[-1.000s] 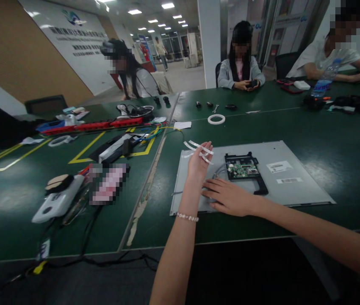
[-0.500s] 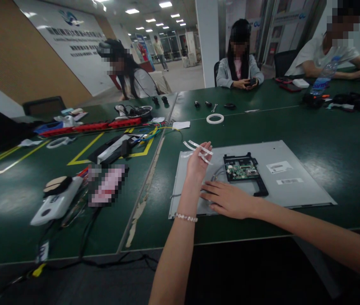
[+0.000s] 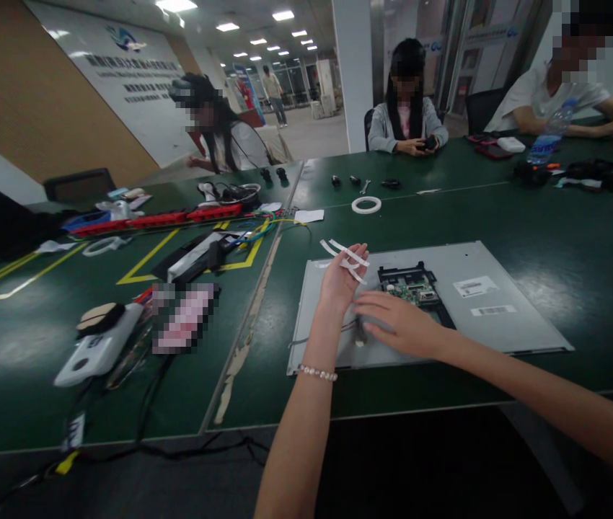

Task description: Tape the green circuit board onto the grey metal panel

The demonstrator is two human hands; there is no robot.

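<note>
A flat grey panel (image 3: 506, 288) lies on the green table before me, bearing a black bracket (image 3: 443, 311) and a green circuit board (image 3: 412, 292). My left hand (image 3: 342, 281) is palm up above the panel's left part, fingers stretched out. Several white tape strips (image 3: 358, 254) lie across its fingers and stick out past them. Close beside it, my right hand (image 3: 404, 324) bends its fingers around a grey cable (image 3: 360, 330), which runs on to the panel's left edge. The right hand covers part of the board and bracket; its exact grip is partly hidden.
Beyond the panel lie a white tape roll (image 3: 365, 205) and a small wrench (image 3: 364, 186). On the left are a white device (image 3: 98, 346), a pink phone-like object (image 3: 186, 317), a red power strip (image 3: 158, 218) and loose cables. Several people sit around the table; a bottle (image 3: 551, 133) stands right.
My right hand has lifted from lying flat and curled its fingers, and the grey cable now bends down toward me. My left hand with the tape strips has shifted slightly right.
</note>
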